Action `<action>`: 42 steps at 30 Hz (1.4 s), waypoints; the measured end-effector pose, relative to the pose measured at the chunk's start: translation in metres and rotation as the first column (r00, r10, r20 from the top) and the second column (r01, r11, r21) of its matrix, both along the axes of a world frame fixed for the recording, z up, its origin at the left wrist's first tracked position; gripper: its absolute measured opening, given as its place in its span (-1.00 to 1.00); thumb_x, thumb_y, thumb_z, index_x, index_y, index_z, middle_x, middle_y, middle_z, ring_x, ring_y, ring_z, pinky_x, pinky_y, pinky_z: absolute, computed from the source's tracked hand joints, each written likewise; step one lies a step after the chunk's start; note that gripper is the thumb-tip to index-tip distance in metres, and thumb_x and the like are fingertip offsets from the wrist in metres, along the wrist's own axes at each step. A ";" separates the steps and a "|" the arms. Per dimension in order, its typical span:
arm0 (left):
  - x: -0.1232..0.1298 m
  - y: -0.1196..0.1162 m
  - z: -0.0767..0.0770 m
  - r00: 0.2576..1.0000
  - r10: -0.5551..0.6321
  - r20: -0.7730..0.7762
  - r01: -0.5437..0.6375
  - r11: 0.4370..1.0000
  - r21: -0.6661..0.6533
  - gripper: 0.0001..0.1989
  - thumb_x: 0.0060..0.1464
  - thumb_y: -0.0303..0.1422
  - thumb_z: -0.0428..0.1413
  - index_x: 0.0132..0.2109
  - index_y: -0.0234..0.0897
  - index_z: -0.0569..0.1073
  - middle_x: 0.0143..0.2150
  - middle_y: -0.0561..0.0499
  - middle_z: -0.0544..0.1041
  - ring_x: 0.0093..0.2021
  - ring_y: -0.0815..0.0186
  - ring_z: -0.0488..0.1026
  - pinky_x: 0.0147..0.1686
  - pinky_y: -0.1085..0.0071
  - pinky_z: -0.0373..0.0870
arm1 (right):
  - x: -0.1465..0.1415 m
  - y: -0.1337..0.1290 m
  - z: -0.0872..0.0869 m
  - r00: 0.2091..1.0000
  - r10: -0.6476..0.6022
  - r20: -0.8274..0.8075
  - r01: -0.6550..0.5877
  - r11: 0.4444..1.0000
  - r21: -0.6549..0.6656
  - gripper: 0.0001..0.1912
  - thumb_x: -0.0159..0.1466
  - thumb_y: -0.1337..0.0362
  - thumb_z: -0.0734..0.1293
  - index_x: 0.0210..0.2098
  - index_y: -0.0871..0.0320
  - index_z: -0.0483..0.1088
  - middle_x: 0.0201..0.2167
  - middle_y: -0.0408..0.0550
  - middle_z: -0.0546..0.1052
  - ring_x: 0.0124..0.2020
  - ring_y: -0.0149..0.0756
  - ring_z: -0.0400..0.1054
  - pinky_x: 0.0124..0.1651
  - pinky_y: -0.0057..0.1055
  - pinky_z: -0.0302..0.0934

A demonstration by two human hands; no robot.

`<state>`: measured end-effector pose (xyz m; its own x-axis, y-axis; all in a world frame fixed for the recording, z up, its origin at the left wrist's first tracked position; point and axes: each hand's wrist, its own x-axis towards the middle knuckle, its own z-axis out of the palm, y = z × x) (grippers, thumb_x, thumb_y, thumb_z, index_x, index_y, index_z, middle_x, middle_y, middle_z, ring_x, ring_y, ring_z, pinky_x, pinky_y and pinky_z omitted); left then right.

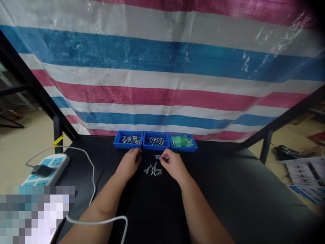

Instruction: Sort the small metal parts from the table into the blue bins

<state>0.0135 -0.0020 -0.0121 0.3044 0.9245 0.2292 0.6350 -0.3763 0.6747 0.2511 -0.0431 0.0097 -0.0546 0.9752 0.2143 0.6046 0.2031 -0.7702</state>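
**Figure.** Two bare forearms enter from the bottom of the frame and reach over a black tabletop, with the left hand and the right hand just apart at centre. The right hand's fingers are pressed together at the tips, apparently pinching a short metal spacer (the part is small, so the grip is hard to read). Its long axis lies nearly level across the frame, with its free end pointing toward the left hand. The left hand's fingers curl downward with their tips drawn together; whether they hold anything cannot be told. Just below and between the hands lies a loose heap of metal spacers at mixed angles, slightly nearer the right hand.

Just beyond the hands, three blue plastic trays stand side by side at upper centre: a left tray of grey metal spacers, a middle tray of smaller metal parts, and a right tray of green translucent pieces. A white power strip sits at the left edge of the tabletop, and a white cable runs from it toward the bottom of the frame. A striped tarpaulin fills the background.
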 end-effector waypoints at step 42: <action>0.001 -0.015 0.023 0.894 -0.448 -0.032 0.445 0.892 -0.077 -0.49 -0.13 -0.61 0.08 0.00 -0.16 0.55 -0.15 -0.02 0.51 -0.11 0.22 0.46 -0.05 0.31 0.40 | 0.000 0.002 -0.009 0.949 0.160 0.270 -0.165 0.986 -0.004 -0.79 0.22 0.41 0.46 -0.21 -0.02 0.62 -0.20 -0.08 0.44 -0.10 -0.24 0.33 0.05 -0.28 0.22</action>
<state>0.0144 -0.0175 0.0111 0.6974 0.7013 0.1476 0.4424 -0.5834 0.6811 0.2508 -0.0414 0.0010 -0.2700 0.9445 0.1872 0.7464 0.3282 -0.5790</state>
